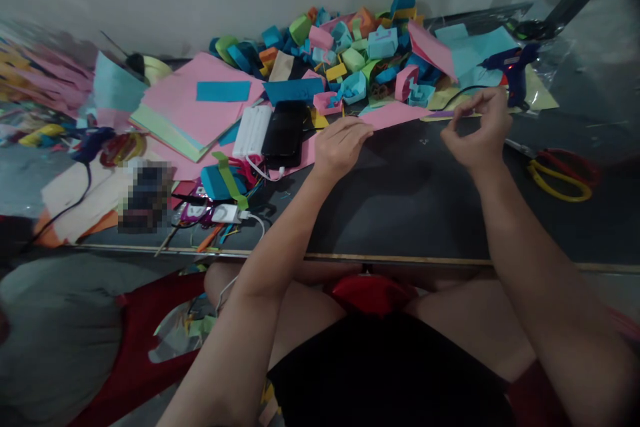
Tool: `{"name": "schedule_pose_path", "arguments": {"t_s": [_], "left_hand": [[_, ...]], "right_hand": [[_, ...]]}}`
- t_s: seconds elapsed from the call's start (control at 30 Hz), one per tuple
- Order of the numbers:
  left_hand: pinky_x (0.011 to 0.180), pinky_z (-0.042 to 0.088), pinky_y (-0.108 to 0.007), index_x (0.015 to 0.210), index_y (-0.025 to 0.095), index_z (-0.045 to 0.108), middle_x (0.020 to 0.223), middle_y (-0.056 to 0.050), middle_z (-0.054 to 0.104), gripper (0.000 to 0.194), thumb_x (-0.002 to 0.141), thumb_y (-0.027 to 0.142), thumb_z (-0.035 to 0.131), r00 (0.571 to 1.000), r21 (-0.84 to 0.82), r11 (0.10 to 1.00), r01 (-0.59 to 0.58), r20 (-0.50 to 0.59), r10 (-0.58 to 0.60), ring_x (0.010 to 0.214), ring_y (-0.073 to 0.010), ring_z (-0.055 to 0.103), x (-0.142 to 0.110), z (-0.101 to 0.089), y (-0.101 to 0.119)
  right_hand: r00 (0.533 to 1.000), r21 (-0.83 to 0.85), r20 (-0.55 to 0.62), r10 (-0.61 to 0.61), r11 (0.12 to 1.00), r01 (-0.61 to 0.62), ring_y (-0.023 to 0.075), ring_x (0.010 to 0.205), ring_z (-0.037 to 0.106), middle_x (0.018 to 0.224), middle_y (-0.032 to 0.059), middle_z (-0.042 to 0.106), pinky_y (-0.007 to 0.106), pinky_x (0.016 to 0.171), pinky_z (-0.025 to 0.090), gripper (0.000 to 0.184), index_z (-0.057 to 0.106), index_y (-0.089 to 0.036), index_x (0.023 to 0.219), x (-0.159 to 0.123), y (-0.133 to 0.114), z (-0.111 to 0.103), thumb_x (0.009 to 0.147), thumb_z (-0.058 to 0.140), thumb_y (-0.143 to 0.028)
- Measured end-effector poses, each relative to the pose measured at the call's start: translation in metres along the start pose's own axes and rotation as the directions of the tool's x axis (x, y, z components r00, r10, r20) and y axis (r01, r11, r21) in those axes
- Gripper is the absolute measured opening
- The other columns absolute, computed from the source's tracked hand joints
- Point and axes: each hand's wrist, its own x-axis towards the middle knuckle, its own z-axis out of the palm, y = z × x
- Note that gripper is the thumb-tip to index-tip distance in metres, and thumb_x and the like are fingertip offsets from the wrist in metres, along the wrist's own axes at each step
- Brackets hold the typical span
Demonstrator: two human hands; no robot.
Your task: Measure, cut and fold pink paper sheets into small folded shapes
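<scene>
Reaching over the dark tabletop, my left hand (343, 147) has its fingers closed at the near end of a pink paper strip (395, 116). The strip stretches to the right, toward the paper pile. My right hand (483, 127) is bent into a pinch, thumb and forefinger curled together. A thin purple strip (440, 115) ends beside those fingertips; whether they grip it is unclear. Behind the right hand stands a blue glue gun (515, 70) with a red light. Scissors with yellow and red handles (560, 177) lie to its right.
Folded paper pieces (345, 47) are heaped along the wall. Pink sheets (200, 100), a white power bank (251, 131) and a black phone (285, 133) lie to the left. A white cable (257, 220) hangs over the table edge. A person sits at the lower left.
</scene>
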Motion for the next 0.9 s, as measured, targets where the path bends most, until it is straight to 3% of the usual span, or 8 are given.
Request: {"name": "schedule_pose_path", "arguments": {"t_s": [0.07,0.2,0.4,0.5,0.63,0.77,0.83,0.9], "left_hand": [[0.113,0.054,-0.045,0.115,0.021,0.074,0.111,-0.008,0.082,0.027,0.110,0.028,0.049,0.998,-0.018,1.000,-0.013,0.065,0.015,0.117,-0.0195,0.076,0.000,0.000,0.006],[0.122,0.049,-0.048,0.118,0.024,0.074,0.117,-0.005,0.082,0.027,0.110,0.025,0.048,0.970,-0.029,0.990,-0.140,0.195,0.143,0.123,-0.0184,0.073,0.005,0.002,0.020],[0.110,0.056,-0.044,0.105,0.025,0.077,0.104,-0.004,0.084,0.031,0.108,0.042,0.051,0.953,-0.041,0.985,-0.166,0.251,0.171,0.112,-0.0199,0.078,0.004,0.008,0.023],[0.106,0.054,-0.046,0.098,0.021,0.077,0.095,-0.008,0.082,0.040,0.105,0.053,0.052,0.975,-0.035,0.998,-0.050,0.216,0.056,0.099,-0.0226,0.078,0.002,0.010,0.022],[0.114,0.047,-0.049,0.132,0.017,0.067,0.134,-0.019,0.072,0.070,0.092,0.075,0.062,0.981,-0.070,0.988,0.135,0.151,-0.123,0.130,-0.0324,0.067,0.004,0.014,0.021],[0.116,0.047,-0.048,0.150,0.015,0.052,0.152,-0.023,0.060,0.108,0.073,0.090,0.069,0.935,-0.271,0.918,0.289,0.284,-0.210,0.140,-0.0372,0.059,0.004,0.024,0.025],[0.109,0.052,-0.047,0.147,0.015,0.055,0.142,-0.020,0.067,0.106,0.071,0.089,0.071,0.891,-0.369,0.839,0.400,0.372,-0.261,0.128,-0.0363,0.067,0.004,0.029,0.027],[0.103,0.055,-0.044,0.139,0.017,0.062,0.132,-0.016,0.073,0.096,0.073,0.085,0.074,0.864,-0.476,0.739,0.477,0.409,-0.294,0.118,-0.0333,0.071,0.005,0.031,0.030]], "right_hand": [[0.997,0.141,-0.030,0.072,0.988,-0.068,0.0277,0.100,0.068,0.113,0.0110,0.070,0.046,0.084,0.057,0.055,0.045,-0.029,0.125,0.001,-0.010,0.005,0.077,0.071,-0.022],[0.991,0.219,0.089,0.096,0.969,-0.114,0.0317,0.114,0.069,0.125,0.0111,0.070,0.049,0.087,0.060,0.061,0.051,-0.029,0.130,-0.001,-0.032,0.019,0.076,0.078,-0.039],[0.997,0.163,0.001,0.075,0.984,-0.074,0.0304,0.109,0.072,0.115,0.0109,0.074,0.051,0.095,0.058,0.030,0.062,-0.028,0.119,-0.008,-0.030,0.023,0.091,0.063,-0.038],[0.997,0.073,-0.073,-0.019,0.997,0.024,0.0302,0.104,0.071,0.100,0.0098,0.074,0.054,0.098,0.055,0.015,0.064,-0.027,0.092,-0.007,-0.026,0.020,0.095,0.054,-0.037],[0.999,0.009,-0.031,-0.011,1.000,0.012,0.0294,0.101,0.071,0.096,0.0093,0.073,0.056,0.099,0.053,0.030,0.059,-0.028,0.075,-0.004,-0.037,0.016,0.099,0.048,-0.043],[1.000,0.063,0.007,-0.016,0.998,0.016,0.0297,0.103,0.072,0.101,0.0085,0.075,0.054,0.099,0.055,0.025,0.061,-0.031,0.086,-0.004,-0.058,0.013,0.095,0.058,-0.054],[0.995,0.137,-0.041,-0.090,0.986,0.095,0.0303,0.109,0.072,0.110,0.0086,0.075,0.053,0.101,0.056,0.027,0.062,-0.032,0.103,-0.006,-0.065,0.013,0.089,0.068,-0.055],[0.990,0.252,-0.070,-0.121,0.958,0.135,0.0326,0.119,0.069,0.127,0.0096,0.072,0.054,0.101,0.056,0.053,0.057,-0.033,0.129,-0.006,-0.067,0.017,0.084,0.074,-0.057]]}}
